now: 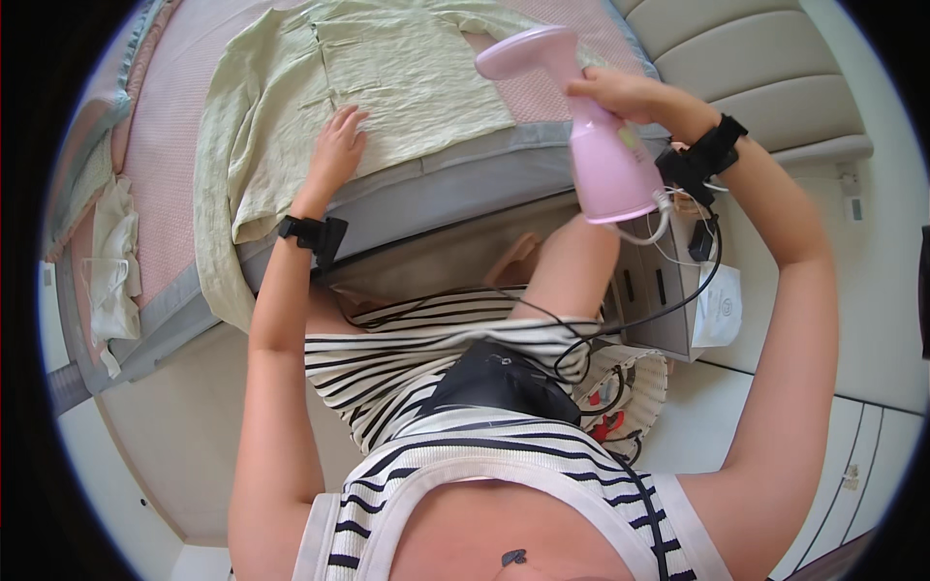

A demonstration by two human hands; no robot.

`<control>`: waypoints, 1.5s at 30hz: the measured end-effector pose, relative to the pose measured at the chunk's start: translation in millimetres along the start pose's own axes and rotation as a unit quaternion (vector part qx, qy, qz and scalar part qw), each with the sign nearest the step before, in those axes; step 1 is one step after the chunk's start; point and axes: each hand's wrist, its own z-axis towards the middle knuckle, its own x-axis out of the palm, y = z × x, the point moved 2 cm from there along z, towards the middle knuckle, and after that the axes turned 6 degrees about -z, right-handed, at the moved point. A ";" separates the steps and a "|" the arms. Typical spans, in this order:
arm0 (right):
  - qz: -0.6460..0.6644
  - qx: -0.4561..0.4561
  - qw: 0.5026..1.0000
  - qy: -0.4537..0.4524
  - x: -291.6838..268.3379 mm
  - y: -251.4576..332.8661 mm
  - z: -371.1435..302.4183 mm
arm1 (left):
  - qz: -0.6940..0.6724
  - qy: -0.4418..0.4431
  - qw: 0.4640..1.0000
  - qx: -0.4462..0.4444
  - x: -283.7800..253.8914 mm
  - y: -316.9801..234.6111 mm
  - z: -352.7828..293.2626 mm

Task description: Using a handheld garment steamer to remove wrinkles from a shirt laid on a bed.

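Observation:
A pale green long-sleeved shirt (407, 87) lies spread over the edge of the bed, with one sleeve hanging down over the side at the left. My left hand (337, 153) rests on the shirt's lower part, palm down, its fingers loosely apart and holding nothing. In my right hand (625, 95) is a pink handheld garment steamer (612, 169), gripped around its neck. The steamer's head points left, raised above the shirt's right side, and its body hangs down toward my knee. A white cord leaves its base.
Pink quilted bedding (170, 145) covers the bed, and a padded headboard (741, 58) stands at the far right. Beside my knee is a grey bedside cabinet (649, 300) with a white paper bag (718, 308) next to it. Black cables cross my lap.

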 end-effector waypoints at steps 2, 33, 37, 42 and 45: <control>-0.086 -0.086 0.991 -0.059 17.0 -7.7 4.4 | -0.012 -0.003 0.999 -0.032 -9.8 10.3 -9.7; -0.033 -0.074 0.996 -0.045 110.2 -75.0 36.8 | 0.068 0.019 0.998 0.005 -15.0 26.1 -25.6; 0.003 -0.091 0.992 -0.081 123.0 -82.3 43.0 | 0.075 0.020 0.997 0.009 -14.3 26.9 -26.7; 0.085 -0.078 0.993 -0.037 125.2 -78.0 39.9 | 0.077 0.018 0.997 0.013 -15.0 26.2 -27.9; 0.177 -0.033 0.983 0.031 126.2 -70.3 34.9 | 0.075 0.014 0.997 0.008 -15.1 28.5 -28.9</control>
